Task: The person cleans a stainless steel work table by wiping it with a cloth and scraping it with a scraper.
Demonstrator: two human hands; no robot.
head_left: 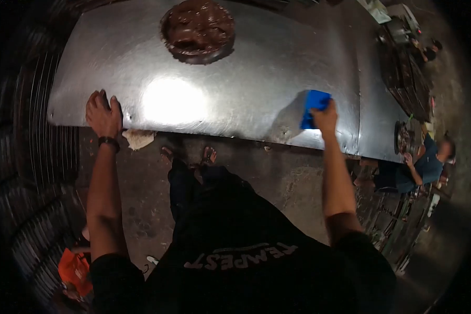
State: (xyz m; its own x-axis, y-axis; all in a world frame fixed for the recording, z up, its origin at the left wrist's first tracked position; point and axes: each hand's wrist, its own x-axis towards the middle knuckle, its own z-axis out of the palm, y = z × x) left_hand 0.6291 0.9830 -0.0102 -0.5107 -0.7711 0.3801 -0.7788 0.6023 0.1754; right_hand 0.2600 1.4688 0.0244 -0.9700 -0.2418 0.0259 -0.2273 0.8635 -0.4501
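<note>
Tabletop (246,78) of smooth grey metal, viewed from above, with a bright glare washing out part of its surface. The left hand (103,116) rests on it near the front left corner, palm down and holding nothing, its fingers slightly apart; a dark band (109,141) circles the wrist. The right hand (325,118) grips a blue block (314,107) against the metal near the front edge, fingers clamped on it; the grasping hand covers part of the block, and the fingers' exact placement cannot be told. At the far side lies a glossy brown mass (200,29), its top cut off by the frame; whether a vessel holds it is unclear. At right, a co-worker (424,165), blurred, has a hand beside a round dish (404,138) whose contents are too small to identify.
</note>
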